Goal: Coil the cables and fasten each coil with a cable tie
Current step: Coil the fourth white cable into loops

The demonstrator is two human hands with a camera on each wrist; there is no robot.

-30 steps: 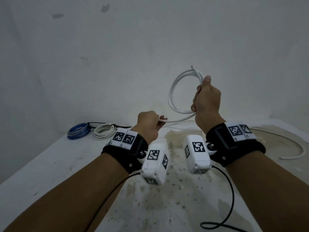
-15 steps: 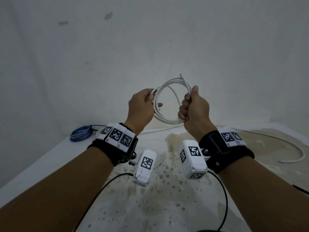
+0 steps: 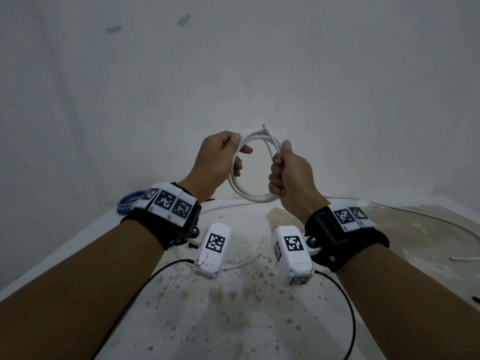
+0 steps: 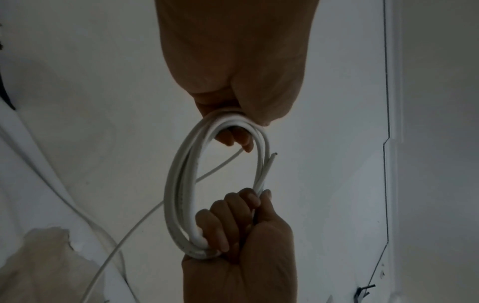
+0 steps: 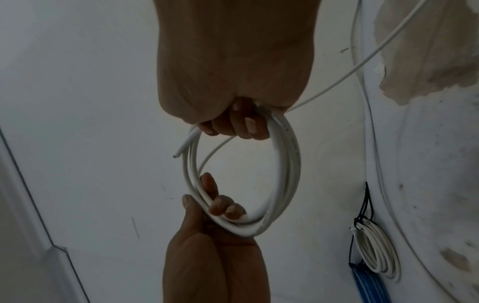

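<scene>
white cable coil (image 3: 255,167): held up in the air above the tabletop (image 3: 233,307), cut end poking out on top | your left hand (image 3: 217,158) pinches its upper left arc | your right hand (image 3: 292,175) fists round its right side | loose tail trails down to tabletop | blue coil (image 3: 127,202) and tied white coil (image 5: 377,254) far left by the wall
</scene>
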